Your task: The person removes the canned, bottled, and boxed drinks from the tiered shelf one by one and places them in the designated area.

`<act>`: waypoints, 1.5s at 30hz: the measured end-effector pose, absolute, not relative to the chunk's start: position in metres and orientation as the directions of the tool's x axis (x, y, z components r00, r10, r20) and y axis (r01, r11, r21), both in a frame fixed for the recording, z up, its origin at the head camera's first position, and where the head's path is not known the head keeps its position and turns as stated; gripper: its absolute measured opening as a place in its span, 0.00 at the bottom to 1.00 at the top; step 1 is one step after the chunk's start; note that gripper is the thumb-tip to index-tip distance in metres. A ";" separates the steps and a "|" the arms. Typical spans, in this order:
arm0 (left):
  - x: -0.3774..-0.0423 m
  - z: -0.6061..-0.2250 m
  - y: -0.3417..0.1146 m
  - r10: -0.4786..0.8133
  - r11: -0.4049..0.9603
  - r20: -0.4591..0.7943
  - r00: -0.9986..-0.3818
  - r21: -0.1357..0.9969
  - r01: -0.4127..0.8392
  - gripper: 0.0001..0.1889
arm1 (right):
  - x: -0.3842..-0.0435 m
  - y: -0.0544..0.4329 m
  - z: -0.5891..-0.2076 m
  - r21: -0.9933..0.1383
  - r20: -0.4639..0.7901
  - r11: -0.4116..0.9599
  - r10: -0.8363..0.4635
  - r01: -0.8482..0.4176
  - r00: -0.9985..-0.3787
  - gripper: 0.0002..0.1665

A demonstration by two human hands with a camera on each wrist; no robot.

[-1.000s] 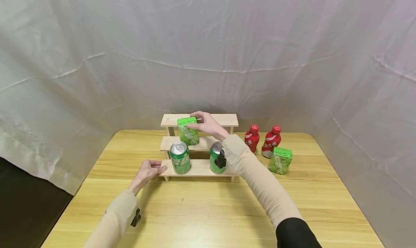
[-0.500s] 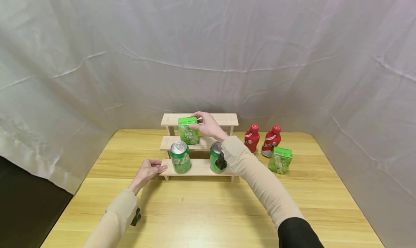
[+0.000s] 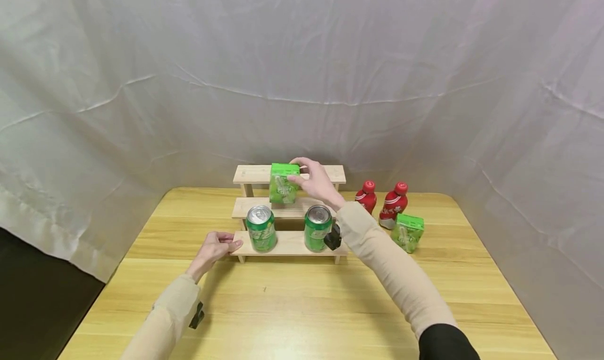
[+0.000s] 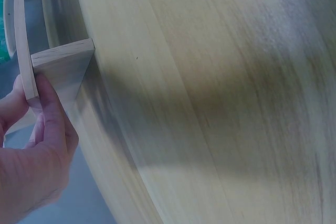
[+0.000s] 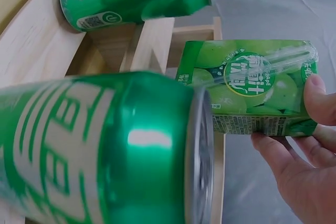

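My right hand (image 3: 317, 183) pinches a green juice box (image 3: 282, 188) by its top, thumb in front and fingers behind. The box hangs upright over the middle step of a three-step wooden shelf (image 3: 292, 244). In the right wrist view, the juice box (image 5: 252, 80) shows grapes and a wrapped straw on its front. Two green soda cans (image 3: 261, 229) stand on the lowest step, left and right. At that step's left end, my left hand (image 3: 214, 251) grips the board; the left wrist view shows thumb and fingers on either side of the board's end (image 4: 26, 51).
Right of the shelf, two red bottles (image 3: 394, 205) stand on the wooden table (image 3: 283, 307), with a second green juice box (image 3: 408, 233) in front of them. Grey cloth (image 3: 302, 77) hangs behind and at both sides.
My right hand has carried the juice box to the right and slightly up, uncovering more of the right can. The left hand keeps its grip on the shelf.
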State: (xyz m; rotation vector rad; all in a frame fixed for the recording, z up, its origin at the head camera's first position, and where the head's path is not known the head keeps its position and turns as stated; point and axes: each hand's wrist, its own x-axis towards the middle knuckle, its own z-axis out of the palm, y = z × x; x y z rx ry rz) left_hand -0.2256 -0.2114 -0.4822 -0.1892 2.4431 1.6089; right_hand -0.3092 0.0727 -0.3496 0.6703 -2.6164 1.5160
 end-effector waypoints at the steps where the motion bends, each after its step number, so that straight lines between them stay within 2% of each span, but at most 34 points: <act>1: -0.226 -0.482 -0.211 0.009 0.394 -0.244 -0.970 0.892 -0.221 0.27 | -0.308 0.076 -0.349 -0.818 0.257 0.421 -0.339 -0.391 -0.905 0.19; 23: -0.226 -0.486 -0.212 0.021 0.390 -0.233 -0.972 0.897 -0.206 0.27 | -0.278 0.167 -0.350 -0.809 0.346 0.419 -0.227 -0.412 -0.910 0.20; 32: -0.225 -0.486 -0.213 0.026 0.382 -0.233 -0.972 0.901 -0.206 0.27 | -0.267 0.203 -0.358 -0.801 0.330 0.472 -0.162 -0.367 -0.930 0.24; 45: -0.225 -0.485 -0.212 0.026 0.397 -0.222 -0.975 0.897 -0.194 0.27 | -0.258 0.240 -0.377 -0.765 0.342 0.546 -0.104 -0.341 -0.934 0.23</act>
